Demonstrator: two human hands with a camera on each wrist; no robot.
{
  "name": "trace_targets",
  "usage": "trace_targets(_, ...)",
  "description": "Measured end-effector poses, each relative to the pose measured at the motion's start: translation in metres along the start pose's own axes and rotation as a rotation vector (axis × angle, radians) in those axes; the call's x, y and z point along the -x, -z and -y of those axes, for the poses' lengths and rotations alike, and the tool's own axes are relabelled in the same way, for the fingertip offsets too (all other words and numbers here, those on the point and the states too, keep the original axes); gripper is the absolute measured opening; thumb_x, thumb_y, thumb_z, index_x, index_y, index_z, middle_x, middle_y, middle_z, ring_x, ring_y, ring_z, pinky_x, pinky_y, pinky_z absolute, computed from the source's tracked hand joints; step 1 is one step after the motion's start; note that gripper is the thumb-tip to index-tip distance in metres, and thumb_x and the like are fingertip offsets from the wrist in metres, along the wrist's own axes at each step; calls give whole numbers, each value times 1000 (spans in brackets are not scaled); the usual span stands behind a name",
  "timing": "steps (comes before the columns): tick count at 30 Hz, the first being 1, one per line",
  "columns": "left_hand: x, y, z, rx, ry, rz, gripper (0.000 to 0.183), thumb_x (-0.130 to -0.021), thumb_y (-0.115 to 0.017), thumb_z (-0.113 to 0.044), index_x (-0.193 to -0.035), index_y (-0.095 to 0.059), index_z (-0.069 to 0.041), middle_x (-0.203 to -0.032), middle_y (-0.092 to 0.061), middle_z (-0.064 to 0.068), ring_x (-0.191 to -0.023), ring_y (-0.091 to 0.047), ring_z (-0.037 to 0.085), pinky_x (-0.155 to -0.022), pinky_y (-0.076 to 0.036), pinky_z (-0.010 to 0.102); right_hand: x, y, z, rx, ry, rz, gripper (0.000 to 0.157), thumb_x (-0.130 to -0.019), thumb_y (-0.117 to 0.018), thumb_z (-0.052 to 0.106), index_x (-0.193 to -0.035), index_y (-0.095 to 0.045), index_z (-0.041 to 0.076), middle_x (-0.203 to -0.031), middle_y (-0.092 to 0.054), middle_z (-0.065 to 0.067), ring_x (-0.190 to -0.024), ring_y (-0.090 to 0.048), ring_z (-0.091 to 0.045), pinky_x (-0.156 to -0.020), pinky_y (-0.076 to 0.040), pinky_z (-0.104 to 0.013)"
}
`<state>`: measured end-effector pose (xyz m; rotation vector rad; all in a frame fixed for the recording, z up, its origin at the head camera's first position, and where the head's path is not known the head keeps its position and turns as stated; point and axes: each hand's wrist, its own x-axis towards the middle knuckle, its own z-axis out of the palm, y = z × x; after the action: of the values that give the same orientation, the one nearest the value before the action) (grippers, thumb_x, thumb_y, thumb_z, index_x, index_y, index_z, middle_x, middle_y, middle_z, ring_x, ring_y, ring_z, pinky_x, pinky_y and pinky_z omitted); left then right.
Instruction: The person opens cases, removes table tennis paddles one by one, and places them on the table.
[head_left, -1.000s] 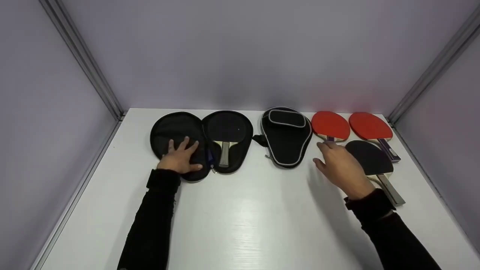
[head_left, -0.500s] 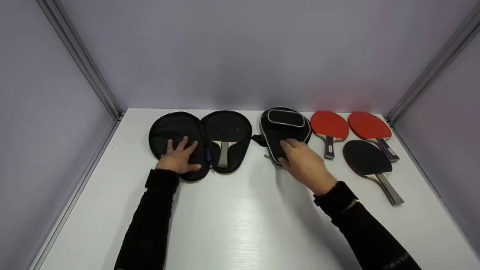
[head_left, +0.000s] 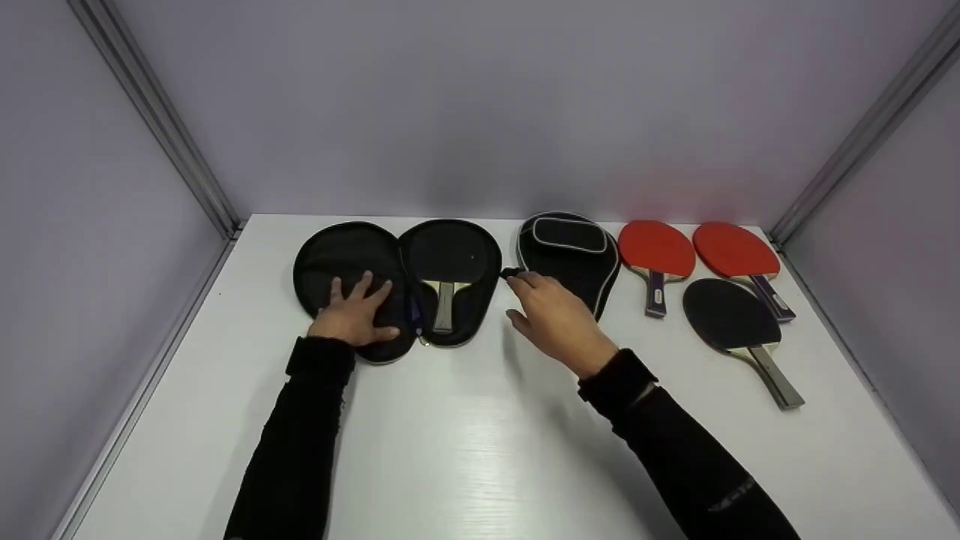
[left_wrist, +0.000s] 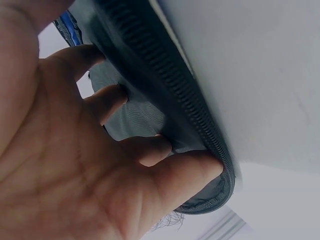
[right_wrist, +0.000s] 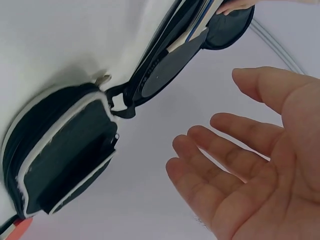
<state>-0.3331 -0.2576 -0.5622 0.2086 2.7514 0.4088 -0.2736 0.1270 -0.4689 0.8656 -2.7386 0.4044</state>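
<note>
A black zip case (head_left: 322,255) lies unfolded on the table, and my left hand (head_left: 351,316) rests on its left half with fingers spread. In the left wrist view its fingertips press the lining beside the zipper (left_wrist: 175,90). A black-faced table tennis paddle (head_left: 448,255) lies in the case's right half, handle toward me. My right hand (head_left: 559,322) holds nothing, its fingers relaxed and apart in the right wrist view. In the head view it overlaps the lower left part of a closed black case (head_left: 571,262) with white piping, its fingertips near that case's dark strap (head_left: 511,272).
Two red-faced paddles (head_left: 657,247) (head_left: 735,249) lie at the back right of the white table (head_left: 480,450). Nearer me is a loose black-faced paddle (head_left: 731,313), its handle slanting to the right. Pale panels (head_left: 480,105) with metal corner posts enclose the table at the back and sides.
My right hand has moved left from over the paddles, across the closed case, to its left side. My left hand has stayed on the unfolded case.
</note>
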Motion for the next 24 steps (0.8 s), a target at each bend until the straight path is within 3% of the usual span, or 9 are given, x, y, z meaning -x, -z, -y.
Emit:
trace_targets(12, 0, 1, 0, 13, 11, 14, 101, -112, -76, -58, -190, -19, -31, -200, 2, 16, -177, 12, 70, -129, -34, 95, -25, -33, 25, -30, 25, 59, 49, -112, -81, 20, -151, -71, -10, -148, -78, -27, -136, -78, -47, -119, -65, -57)
trace_targets(24, 1, 2, -1, 3, 13, 19, 101, -112, -76, -59, -190, -17, -32, -200, 1, 17, -177, 11, 70, -128, -33, 96, -38, -65, 47, -60, 50, 122, 43, -115, -78, 26, -147, -74, -2, -144, -79, -21, -130, -80, -42, -110, -69, -52)
